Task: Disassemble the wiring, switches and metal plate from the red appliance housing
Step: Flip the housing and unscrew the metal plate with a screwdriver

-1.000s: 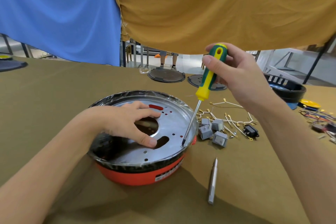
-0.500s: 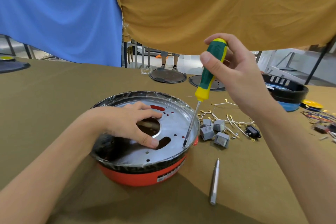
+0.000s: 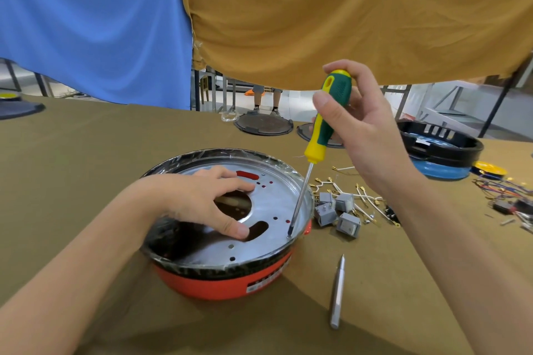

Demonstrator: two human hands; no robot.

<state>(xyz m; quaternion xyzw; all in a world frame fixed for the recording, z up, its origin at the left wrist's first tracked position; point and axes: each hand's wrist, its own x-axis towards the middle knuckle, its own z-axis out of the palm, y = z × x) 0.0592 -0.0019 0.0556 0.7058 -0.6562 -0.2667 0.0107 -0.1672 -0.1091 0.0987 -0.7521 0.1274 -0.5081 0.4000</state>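
Both hands were kept busy: the metal plate (image 3: 277,204) was pressed down by the left hand (image 3: 202,199) inside the red housing (image 3: 230,282) on the counter (image 3: 86,153), while a screwdriver (image 3: 323,135) was gripped by the right hand (image 3: 369,135), tip planted near the plate's rim. Grey switches (image 3: 337,210) were scattered just beside it.

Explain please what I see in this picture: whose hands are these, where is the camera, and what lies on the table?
The camera sits on a person's head and looks down at their own hands. The left hand rests on a round metal plate inside a red housing. The right hand grips a screwdriver; its tip touches the plate near the rim. On the table, beside the housing, lie grey switches, loose wires and a metal rod.
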